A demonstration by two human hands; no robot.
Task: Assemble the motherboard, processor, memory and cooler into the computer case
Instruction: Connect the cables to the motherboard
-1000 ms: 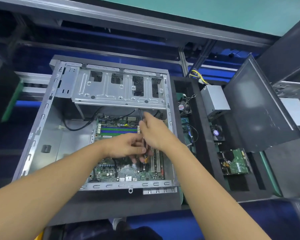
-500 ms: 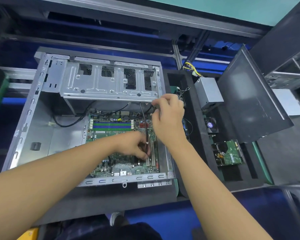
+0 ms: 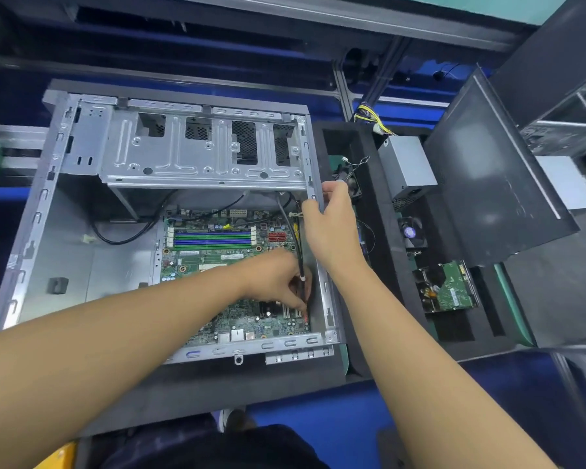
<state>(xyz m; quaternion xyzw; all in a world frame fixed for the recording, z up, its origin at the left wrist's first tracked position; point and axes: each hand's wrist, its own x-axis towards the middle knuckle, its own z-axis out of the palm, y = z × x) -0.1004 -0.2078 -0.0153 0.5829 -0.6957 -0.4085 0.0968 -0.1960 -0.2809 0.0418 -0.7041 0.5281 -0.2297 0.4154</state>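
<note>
Plugging a case lead into the seated motherboard

The motherboard lies flat on the floor of the open computer case, its memory slots facing up; wiring looks like the step in hand. The left hand pinches the end of a black cable at the board's right edge, probably to seat its plug; the right hand, apart from it, curls over the case's right rim, likely to steady it; a small fan, power supply and hard drive wait in the foam tray alongside.
</note>
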